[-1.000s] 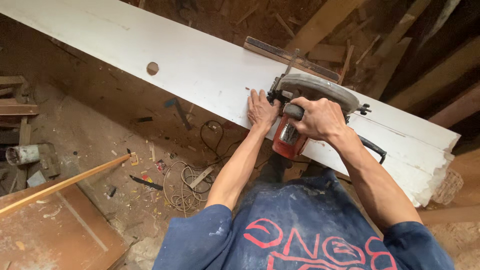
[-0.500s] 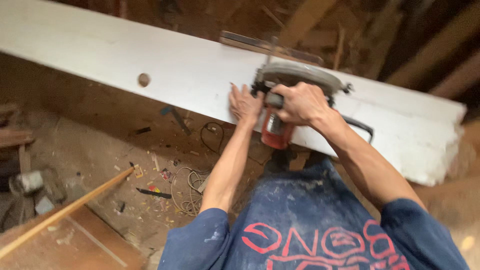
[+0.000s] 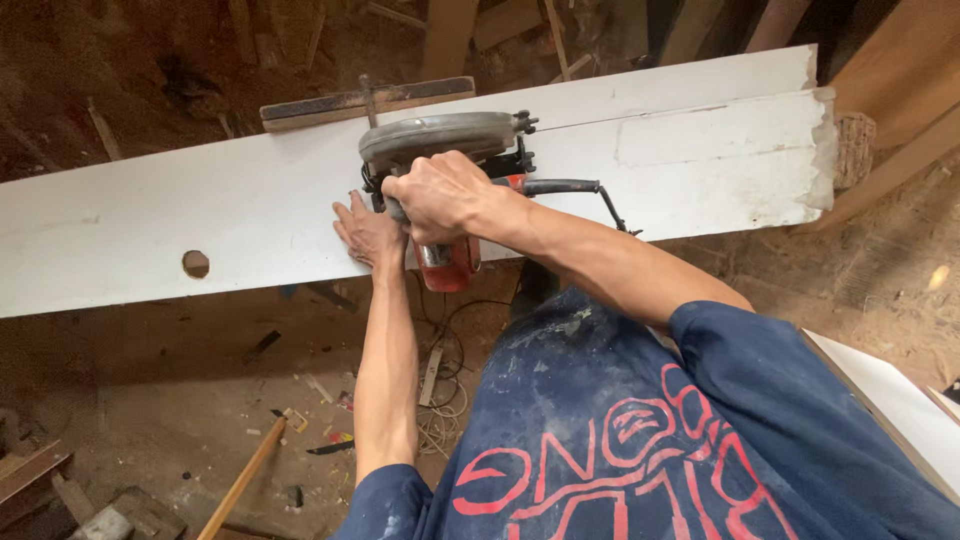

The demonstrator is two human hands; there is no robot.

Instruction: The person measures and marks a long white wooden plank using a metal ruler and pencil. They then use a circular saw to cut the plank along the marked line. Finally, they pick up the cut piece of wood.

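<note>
A long white board [image 3: 250, 215] runs across the upper half of the frame from the left edge to the upper right, with a round hole [image 3: 196, 264] through it at the left. In the middle of the frame a circular saw [image 3: 440, 150] with a grey blade guard and a red body sits on the board. The right hand [image 3: 440, 195] is closed around the saw's handle, gripping it from above. The left hand [image 3: 368, 232] lies open and flat on the board, palm down, just left of the saw and touching the board's near edge. A dark-edged strip of wood [image 3: 365, 100] lies along the board's far edge behind the saw. Below, the dirt floor [image 3: 150, 400] is strewn with wood scraps, a coil of cord [image 3: 440, 420] and a pale wooden stick [image 3: 245, 475] at lower left.
</note>
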